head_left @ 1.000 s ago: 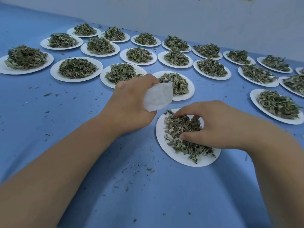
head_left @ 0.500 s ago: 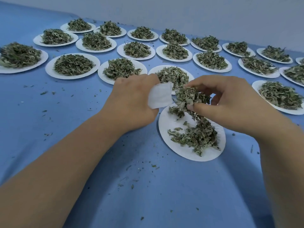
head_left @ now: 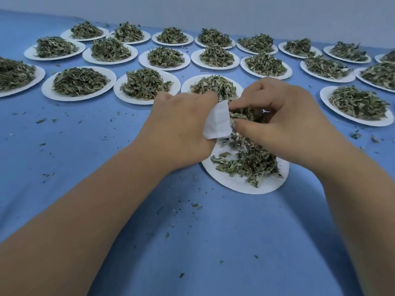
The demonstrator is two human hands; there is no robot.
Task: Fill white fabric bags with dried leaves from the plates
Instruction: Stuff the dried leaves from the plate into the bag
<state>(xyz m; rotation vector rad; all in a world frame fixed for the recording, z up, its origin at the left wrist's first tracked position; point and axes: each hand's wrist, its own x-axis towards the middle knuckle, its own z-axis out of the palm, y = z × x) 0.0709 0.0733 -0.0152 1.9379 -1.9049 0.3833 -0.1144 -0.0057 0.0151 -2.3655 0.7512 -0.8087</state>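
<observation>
White fabric bag (head_left: 217, 121) is in the left hand (head_left: 181, 127), held up over the far side of the near plate (head_left: 241, 185). Its mouth looks to face right. Left grip: fingers curled round the bag, only its right part shows past the thumb. Can't tell how wide the mouth is open.

Right hand (head_left: 288, 122): grip closed in a pinch on a clump of dried leaves (head_left: 243, 115), fingertips right at the bag's edge, clump touching the fabric. Stringy bits hang off the clump down toward the pile (head_left: 250, 165) on the plate.

My read of the step: stuffing this pinch into the bag.

How to do it well:
- Hold the bag over the plate so droppings land on the pile, not the desk (head_left: 96, 150). Crumbs (head_left: 196, 205) are scattered all over the blue cover.
- Spread the mouth with left thumb and forefinger before pushing.
- Lead with the fingertips and let go only once they're inside.
- Take smaller pinches. Trailing stems will likely snag on the rim.
- The leaves look brittle, so press gently and don't grind them.

The near plate shows bare white around a thin pile, so probably a few more pinches are left. Rows of full plates (head_left: 79, 83) sit behind. The nearest one (head_left: 188, 85) is just beyond the left knuckles, so mind not to knock it.
</observation>
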